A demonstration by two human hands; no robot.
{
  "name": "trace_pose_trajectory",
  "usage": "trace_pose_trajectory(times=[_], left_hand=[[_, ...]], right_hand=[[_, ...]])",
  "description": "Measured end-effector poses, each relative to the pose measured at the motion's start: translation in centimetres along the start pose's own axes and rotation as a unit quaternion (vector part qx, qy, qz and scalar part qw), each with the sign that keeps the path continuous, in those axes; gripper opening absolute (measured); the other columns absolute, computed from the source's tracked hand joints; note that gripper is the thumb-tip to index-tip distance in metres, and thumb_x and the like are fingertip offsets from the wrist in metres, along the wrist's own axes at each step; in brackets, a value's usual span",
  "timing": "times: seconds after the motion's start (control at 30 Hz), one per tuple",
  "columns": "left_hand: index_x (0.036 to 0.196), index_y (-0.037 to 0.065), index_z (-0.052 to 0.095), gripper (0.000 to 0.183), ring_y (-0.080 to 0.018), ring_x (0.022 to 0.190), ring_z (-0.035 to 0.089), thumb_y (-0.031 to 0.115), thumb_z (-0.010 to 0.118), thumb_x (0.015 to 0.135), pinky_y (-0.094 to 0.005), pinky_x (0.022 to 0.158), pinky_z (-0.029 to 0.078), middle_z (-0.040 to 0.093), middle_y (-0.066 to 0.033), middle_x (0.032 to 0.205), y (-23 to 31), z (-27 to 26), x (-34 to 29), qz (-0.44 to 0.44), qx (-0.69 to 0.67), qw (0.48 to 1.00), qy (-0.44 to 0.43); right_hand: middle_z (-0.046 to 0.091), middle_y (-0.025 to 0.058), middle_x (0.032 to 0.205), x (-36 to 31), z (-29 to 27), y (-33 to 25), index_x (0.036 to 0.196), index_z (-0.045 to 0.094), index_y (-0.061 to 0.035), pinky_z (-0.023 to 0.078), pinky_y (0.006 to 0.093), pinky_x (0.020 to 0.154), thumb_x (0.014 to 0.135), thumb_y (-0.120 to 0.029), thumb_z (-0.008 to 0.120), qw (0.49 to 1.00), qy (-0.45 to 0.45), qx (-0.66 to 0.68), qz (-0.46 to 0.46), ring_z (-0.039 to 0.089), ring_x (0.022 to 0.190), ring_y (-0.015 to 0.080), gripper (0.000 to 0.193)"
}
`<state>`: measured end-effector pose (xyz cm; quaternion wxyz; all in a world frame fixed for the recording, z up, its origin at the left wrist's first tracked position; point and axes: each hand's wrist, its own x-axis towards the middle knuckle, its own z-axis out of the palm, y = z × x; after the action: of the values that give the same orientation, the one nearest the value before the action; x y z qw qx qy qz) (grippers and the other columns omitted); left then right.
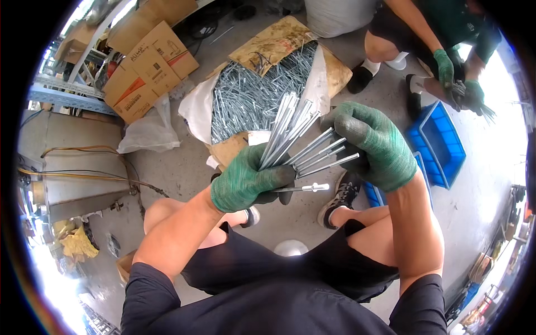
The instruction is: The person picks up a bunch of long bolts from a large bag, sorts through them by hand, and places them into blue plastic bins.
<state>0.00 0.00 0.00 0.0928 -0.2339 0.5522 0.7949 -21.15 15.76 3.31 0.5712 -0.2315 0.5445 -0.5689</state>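
My left hand (251, 176), in a green knit glove with dark-coated fingers, grips a bundle of long thin silvery metal pins (286, 131). Most point up and away, while several fan out toward the right. One pin with a thicker, collared end (314, 187) sticks out sideways below the left fingers. My right hand (377, 142), gloved alike, is curled close against the fanned pin ends; its fingertips are partly hidden, so what it pinches cannot be made out. Beyond both hands, a large heap of similar pins (251, 95) lies in an opened white sack (198, 111) with cardboard around it.
Blue plastic crates (441, 145) stand on the floor to the right. Another person crouches at the far right, with green-gloved hands (472, 92) holding a few pins. Cardboard boxes (148, 72), a clear plastic bag (149, 129) and a metal cabinet (84, 167) with cables are on the left.
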Motion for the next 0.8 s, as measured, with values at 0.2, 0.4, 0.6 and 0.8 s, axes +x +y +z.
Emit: trace_pose_trajectory(times=[0.2,0.4,0.6,0.8], left_hand=[[0.092,0.002,0.063,0.026,-0.0114,0.063,0.06,0.028,0.067,0.095,-0.0263,0.053,0.044,0.064,-0.0056,0.074,0.0,0.5,-0.3,0.01,0.029,1.0,0.004],[0.094,0.005,0.06,0.024,-0.0107,0.063,0.054,0.027,0.065,0.098,-0.0283,0.054,0.043,0.058,-0.0022,0.074,0.0,0.8,-0.4,0.015,-0.01,1.0,0.009],[0.094,0.004,0.063,0.033,-0.0127,0.066,0.064,0.036,0.069,0.096,-0.0245,0.055,0.048,0.063,-0.004,0.076,-1.4,0.1,-0.3,0.021,-0.04,0.999,0.008],[0.092,0.003,0.062,0.029,-0.0127,0.065,0.064,0.03,0.068,0.097,-0.0244,0.055,0.047,0.062,-0.0041,0.075,-1.3,-0.2,-0.4,0.034,-0.004,0.999,0.019]], right_hand=[[0.049,-0.0026,0.067,0.6,0.1,0.3,0.094,0.069,-0.0061,0.032,0.0217,0.052,0.086,-0.039,0.072,0.999,0.018,-0.047,0.021,0.043,0.058,0.006,0.034],[0.051,-0.0031,0.071,0.5,0.4,0.9,0.094,0.069,-0.008,0.034,0.0209,0.053,0.086,-0.038,0.069,0.992,0.052,-0.106,-0.043,0.044,0.059,0.0055,0.031],[0.055,-0.0019,0.077,0.5,0.3,0.8,0.098,0.067,-0.0064,0.039,0.021,0.056,0.089,-0.026,0.062,0.994,0.074,-0.084,-0.01,0.048,0.061,0.0056,0.023],[0.064,0.004,0.093,0.4,-1.0,1.0,0.114,0.063,-0.0037,0.047,0.0218,0.06,0.095,-0.013,0.054,0.995,0.044,0.072,0.052,0.054,0.066,0.0065,0.023]])
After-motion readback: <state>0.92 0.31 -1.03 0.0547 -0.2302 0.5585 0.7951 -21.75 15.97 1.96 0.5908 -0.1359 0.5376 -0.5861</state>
